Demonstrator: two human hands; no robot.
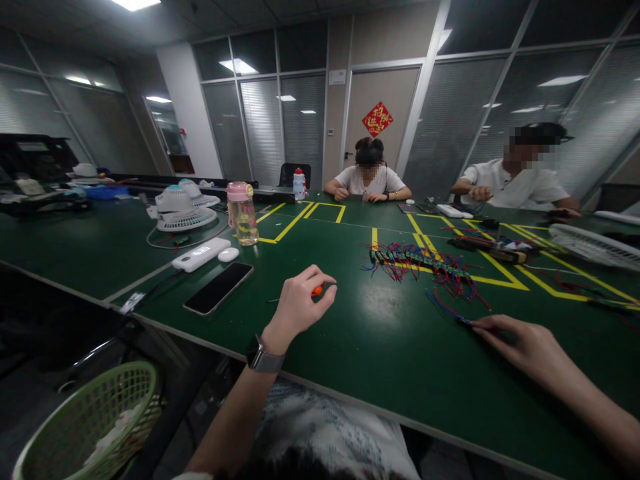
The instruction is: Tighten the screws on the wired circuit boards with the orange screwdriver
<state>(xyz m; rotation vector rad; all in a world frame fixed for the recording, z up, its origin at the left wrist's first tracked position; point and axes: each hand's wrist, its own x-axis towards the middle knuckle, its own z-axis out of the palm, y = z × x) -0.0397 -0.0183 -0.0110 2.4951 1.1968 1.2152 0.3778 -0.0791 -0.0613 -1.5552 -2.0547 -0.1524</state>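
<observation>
My left hand [299, 303], with a watch on its wrist, hovers over the table with thumb and forefinger apart. Behind it is a screwdriver; its orange handle [317, 291] shows between the fingers and its thin shaft pokes out to the left. The hand hides the middle of the screwdriver. My right hand [525, 347] pinches the end of a small circuit board [464, 321] with red and blue wires trailing to the upper left. Beyond it lies a long row of green circuit boards [425, 260] with many red and blue wires.
On the green table [345, 373] lie a black phone [219, 288], a white power bank [201, 255] and a pink-lidded bottle [243, 213]. White fan parts [183, 207] stand at the left. A green basket [90, 427] is below the edge. Two people sit across.
</observation>
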